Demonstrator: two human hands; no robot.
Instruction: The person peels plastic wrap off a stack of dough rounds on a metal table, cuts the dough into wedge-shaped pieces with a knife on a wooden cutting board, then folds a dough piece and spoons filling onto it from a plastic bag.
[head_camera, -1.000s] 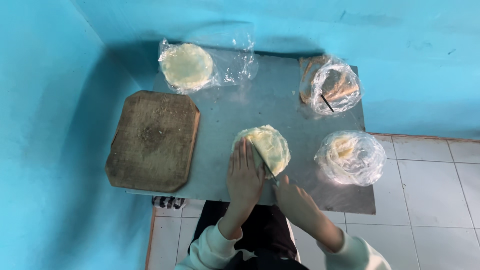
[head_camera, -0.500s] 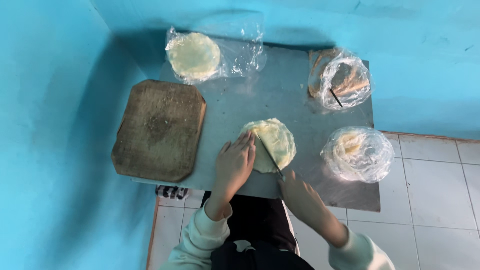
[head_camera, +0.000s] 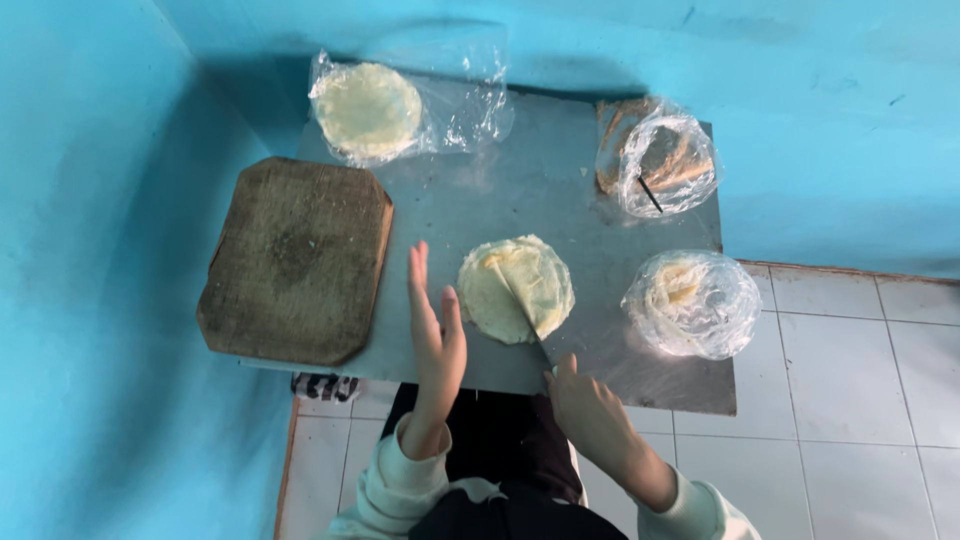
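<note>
1. The round flat dough sheet (head_camera: 516, 288) lies near the front edge of the grey metal table (head_camera: 560, 200), between the wooden board (head_camera: 297, 260) on the left and a clear bag of food (head_camera: 692, 303) on the right, touching neither.
2. Our right hand (head_camera: 590, 412) is closed on a thin knife (head_camera: 527, 320) whose blade lies across the sheet (the handle is hidden in the fist, so we cannot tell how firm the grip is).
3. Our left hand (head_camera: 432, 330) is flat and wide open, fingers together, holding nothing, just beside the sheet's left rim and apart from it.
4. To cut well, we judge that the open palm should rest on the sheet's left half, well clear of the blade's line, so the sheet does not slide.
5. We keep the blade low and draw it in one straight pass through the middle.
6. We mind the near table edge: the sheet sits close to it.
</note>
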